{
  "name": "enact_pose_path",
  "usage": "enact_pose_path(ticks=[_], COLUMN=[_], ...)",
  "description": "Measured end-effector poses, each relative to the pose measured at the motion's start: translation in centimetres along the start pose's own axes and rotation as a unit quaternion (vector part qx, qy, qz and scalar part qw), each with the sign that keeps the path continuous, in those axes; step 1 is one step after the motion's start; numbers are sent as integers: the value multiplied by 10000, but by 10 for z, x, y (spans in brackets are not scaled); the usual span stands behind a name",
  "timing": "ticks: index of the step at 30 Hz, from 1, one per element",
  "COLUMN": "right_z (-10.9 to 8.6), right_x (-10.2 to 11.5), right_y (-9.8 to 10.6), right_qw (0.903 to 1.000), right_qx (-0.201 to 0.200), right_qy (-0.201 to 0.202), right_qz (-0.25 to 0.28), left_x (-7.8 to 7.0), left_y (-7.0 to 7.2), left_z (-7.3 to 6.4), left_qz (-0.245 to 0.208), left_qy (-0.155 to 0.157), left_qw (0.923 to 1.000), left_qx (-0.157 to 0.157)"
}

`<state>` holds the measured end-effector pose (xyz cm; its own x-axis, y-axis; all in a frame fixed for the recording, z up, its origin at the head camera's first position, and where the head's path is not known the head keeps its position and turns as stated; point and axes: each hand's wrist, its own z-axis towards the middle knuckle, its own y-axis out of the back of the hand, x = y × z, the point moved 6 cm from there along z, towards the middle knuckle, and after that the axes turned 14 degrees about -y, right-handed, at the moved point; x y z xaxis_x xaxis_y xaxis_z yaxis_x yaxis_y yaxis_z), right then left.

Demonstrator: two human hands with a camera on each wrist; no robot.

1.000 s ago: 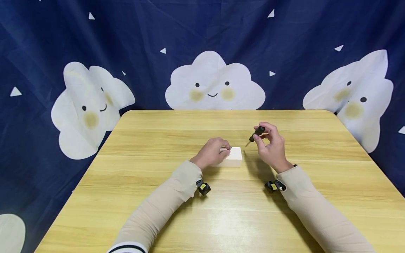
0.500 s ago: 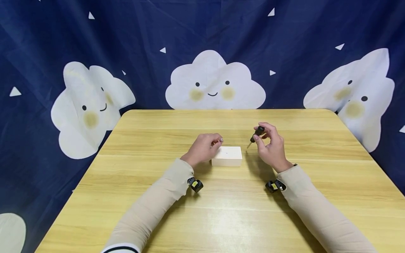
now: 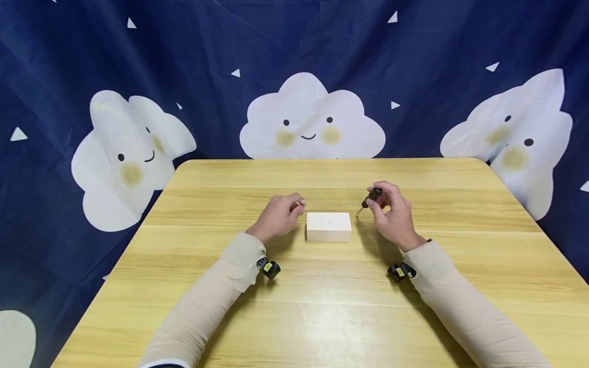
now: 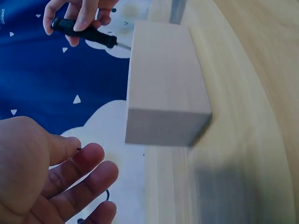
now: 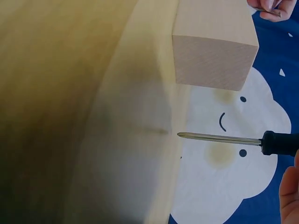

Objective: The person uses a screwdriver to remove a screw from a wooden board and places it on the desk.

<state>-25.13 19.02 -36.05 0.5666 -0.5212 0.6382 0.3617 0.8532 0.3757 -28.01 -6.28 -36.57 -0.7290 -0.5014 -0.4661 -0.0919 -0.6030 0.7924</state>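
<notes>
A pale wooden block (image 3: 329, 231) with a small dark hole in its top lies on the table between the hands. To the left of it, clear of the block, my left hand (image 3: 278, 214) pinches a small metal screw (image 5: 274, 12) between thumb and index finger. In the left wrist view only the screw's dark end shows at the fingertips. On the block's other side my right hand (image 3: 393, 219) holds a screwdriver (image 3: 374, 194) by its black handle. The screwdriver's shaft (image 5: 219, 138) slants down and left, its cross-shaped tip above the table beside the block.
The light wooden table (image 3: 303, 317) spreads around the block, with its far edge behind both hands. A dark blue curtain (image 3: 207, 46) with white clouds hangs right behind that edge. A small black camera (image 3: 269, 268) sits on the left wrist.
My left hand has moved left off the block, taking the screw along, so the block's whole top now shows. The right hand and screwdriver have barely shifted.
</notes>
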Motion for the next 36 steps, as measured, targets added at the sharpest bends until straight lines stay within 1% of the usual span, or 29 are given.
enact_pose_path(ticks=[4, 6, 12, 16, 19, 21, 23, 25, 27, 32, 36], right_z=[-1, -2, -3, -3, -5, -6, -8, -9, -10, -14, -17], right_x=[-1, -1, 1, 4, 8, 10, 10, 8, 4, -5, -7], right_y=[-1, -1, 1, 1, 2, 2, 1, -2, -5, -11, -14], right_qw=[9999, 9997, 9991, 9977, 9954, 9935, 9917, 9898, 9863, 9706, 9590], right_qx=[64, 97, 232, 444, 581, 681, 849, 1105, 1441, 2220, 2609], right_qy=[9, 44, 218, 365, 588, 732, 768, 634, 375, -375, -711], right_qz=[-157, -205, -280, -367, -484, -552, -580, -639, -713, -847, -846], left_x=[9, 11, 18, 23, 26, 28, 29, 30, 31, 32, 33], left_y=[2, 2, 5, 6, 6, 5, 4, 4, 4, 3, 2], left_z=[-6, -9, -17, -22, -26, -28, -30, -32, -34, -38, -40], left_qz=[-51, -117, -95, -161, -197, -218, -255, -277, -282, -286, -290], left_qy=[216, 320, 672, 923, 1084, 1148, 1182, 1202, 1223, 1226, 1208], left_qw=[9997, 9994, 9975, 9953, 9935, 9926, 9920, 9915, 9910, 9903, 9905], left_qx=[65, 100, 178, 238, 296, 327, 364, 414, 475, 593, 587])
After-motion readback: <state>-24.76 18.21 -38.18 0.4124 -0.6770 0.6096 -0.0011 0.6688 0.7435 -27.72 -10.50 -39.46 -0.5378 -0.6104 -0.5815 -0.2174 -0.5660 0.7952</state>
